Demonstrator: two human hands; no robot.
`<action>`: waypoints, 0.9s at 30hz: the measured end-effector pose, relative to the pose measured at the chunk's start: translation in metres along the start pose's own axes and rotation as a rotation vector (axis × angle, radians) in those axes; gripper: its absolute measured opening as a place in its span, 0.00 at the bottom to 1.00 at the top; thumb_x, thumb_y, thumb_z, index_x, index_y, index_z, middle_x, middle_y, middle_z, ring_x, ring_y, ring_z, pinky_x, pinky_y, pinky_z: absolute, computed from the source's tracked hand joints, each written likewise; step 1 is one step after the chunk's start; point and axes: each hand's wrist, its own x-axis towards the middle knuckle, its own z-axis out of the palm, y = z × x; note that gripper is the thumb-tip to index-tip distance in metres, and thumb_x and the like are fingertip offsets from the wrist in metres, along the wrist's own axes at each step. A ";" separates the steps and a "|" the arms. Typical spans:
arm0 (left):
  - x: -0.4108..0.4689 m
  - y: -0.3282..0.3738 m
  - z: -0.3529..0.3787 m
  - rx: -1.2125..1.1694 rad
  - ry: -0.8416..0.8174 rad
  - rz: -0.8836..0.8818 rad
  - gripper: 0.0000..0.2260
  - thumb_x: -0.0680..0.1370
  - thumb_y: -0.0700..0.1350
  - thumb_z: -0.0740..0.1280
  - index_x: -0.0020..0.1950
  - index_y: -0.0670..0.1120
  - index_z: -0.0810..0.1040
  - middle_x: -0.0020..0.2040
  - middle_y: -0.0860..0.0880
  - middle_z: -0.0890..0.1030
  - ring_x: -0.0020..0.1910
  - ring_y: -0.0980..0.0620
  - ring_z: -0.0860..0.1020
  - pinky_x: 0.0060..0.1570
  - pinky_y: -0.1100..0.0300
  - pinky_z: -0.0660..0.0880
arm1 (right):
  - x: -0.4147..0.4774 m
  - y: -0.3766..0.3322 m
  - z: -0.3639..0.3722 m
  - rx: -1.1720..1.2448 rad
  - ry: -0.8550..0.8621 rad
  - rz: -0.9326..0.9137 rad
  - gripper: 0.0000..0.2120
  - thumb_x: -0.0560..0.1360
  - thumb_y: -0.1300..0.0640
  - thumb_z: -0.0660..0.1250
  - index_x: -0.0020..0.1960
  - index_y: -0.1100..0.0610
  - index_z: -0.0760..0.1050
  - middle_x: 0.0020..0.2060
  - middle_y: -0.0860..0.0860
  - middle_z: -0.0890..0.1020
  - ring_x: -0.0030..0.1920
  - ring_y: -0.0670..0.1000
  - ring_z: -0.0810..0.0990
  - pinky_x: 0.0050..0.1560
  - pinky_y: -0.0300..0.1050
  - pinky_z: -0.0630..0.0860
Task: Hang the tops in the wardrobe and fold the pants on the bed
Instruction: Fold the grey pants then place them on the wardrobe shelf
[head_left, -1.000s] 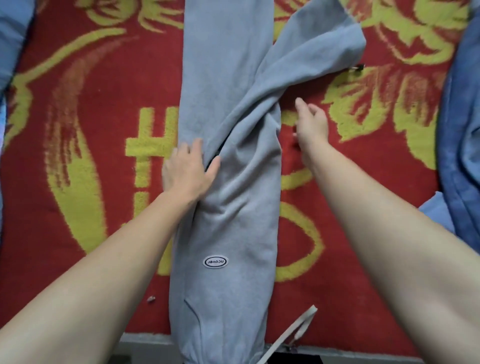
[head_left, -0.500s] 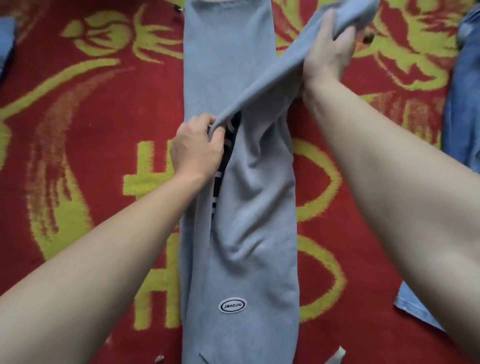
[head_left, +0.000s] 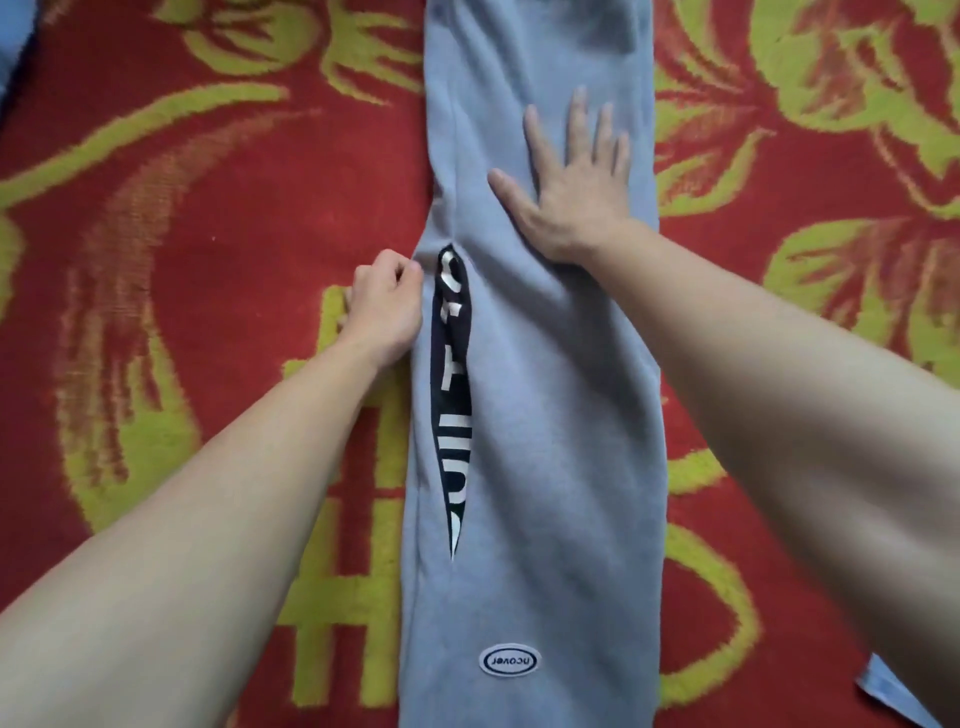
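Grey sweatpants (head_left: 545, 415) lie lengthwise down the middle of the red and yellow bedspread (head_left: 208, 260), one leg laid over the other. A black stripe with white lettering (head_left: 451, 395) shows in the gap along their left side, and a small oval label (head_left: 510, 661) sits near the bottom. My right hand (head_left: 574, 182) lies flat, fingers spread, on the upper part of the top leg. My left hand (head_left: 384, 304) is closed at the pants' left edge, pinching the grey fabric beside the stripe.
A corner of light blue cloth (head_left: 893, 699) pokes out under my right forearm at the lower right. Another bit of blue fabric (head_left: 10, 36) shows at the top left corner. The bedspread fills the rest of the view on both sides.
My right hand has let go of the lifted pant leg, which now lies straight on top of the other, and presses flat on it. My left hand has slid to the left edge.
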 end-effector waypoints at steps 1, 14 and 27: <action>0.001 -0.001 0.001 -0.004 -0.008 0.007 0.11 0.77 0.57 0.54 0.39 0.56 0.69 0.54 0.44 0.77 0.57 0.39 0.74 0.62 0.41 0.69 | 0.001 0.002 0.004 -0.038 -0.016 -0.004 0.39 0.75 0.26 0.43 0.81 0.44 0.41 0.79 0.58 0.37 0.78 0.64 0.35 0.76 0.63 0.37; 0.003 -0.005 0.010 0.047 -0.001 0.037 0.12 0.82 0.56 0.53 0.54 0.53 0.73 0.56 0.47 0.69 0.56 0.48 0.63 0.62 0.51 0.60 | -0.010 0.007 -0.002 -0.048 0.139 0.151 0.42 0.76 0.27 0.42 0.81 0.50 0.44 0.79 0.61 0.41 0.79 0.61 0.39 0.77 0.61 0.39; -0.203 -0.097 0.027 0.258 -0.033 0.131 0.21 0.79 0.61 0.60 0.58 0.43 0.70 0.57 0.41 0.77 0.58 0.39 0.73 0.55 0.46 0.70 | -0.333 0.038 0.100 -0.032 0.100 0.134 0.30 0.82 0.38 0.50 0.80 0.49 0.55 0.80 0.61 0.51 0.79 0.63 0.50 0.76 0.62 0.52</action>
